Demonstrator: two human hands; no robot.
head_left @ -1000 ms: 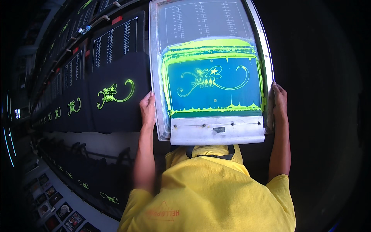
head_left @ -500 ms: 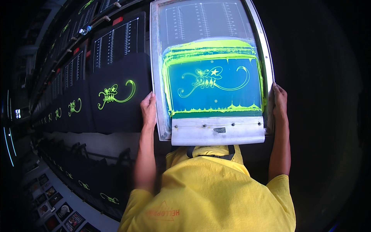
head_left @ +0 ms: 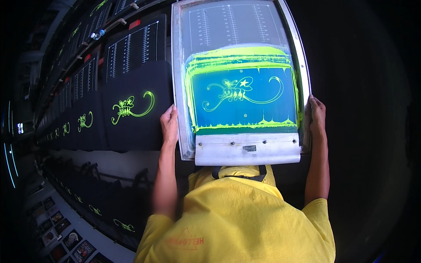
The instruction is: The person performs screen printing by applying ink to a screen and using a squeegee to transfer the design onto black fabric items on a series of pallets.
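Observation:
I hold a metal-framed printing screen (head_left: 239, 149) flat in front of my chest. Its blue mesh (head_left: 245, 94) carries a curly insect-like design and is smeared with neon yellow-green ink around the edges. My left hand (head_left: 169, 125) grips the frame's left rail, and my right hand (head_left: 316, 115) grips the right rail. A black garment (head_left: 136, 107) printed with the same design in neon green lies just left of the screen, beside my left hand.
A long row of black garments with green prints (head_left: 83, 120) runs away to the far left on a table. Black boards with white scale marks (head_left: 131, 46) lie behind them. Small pictures (head_left: 66, 239) lie on the floor at lower left. The right side is dark.

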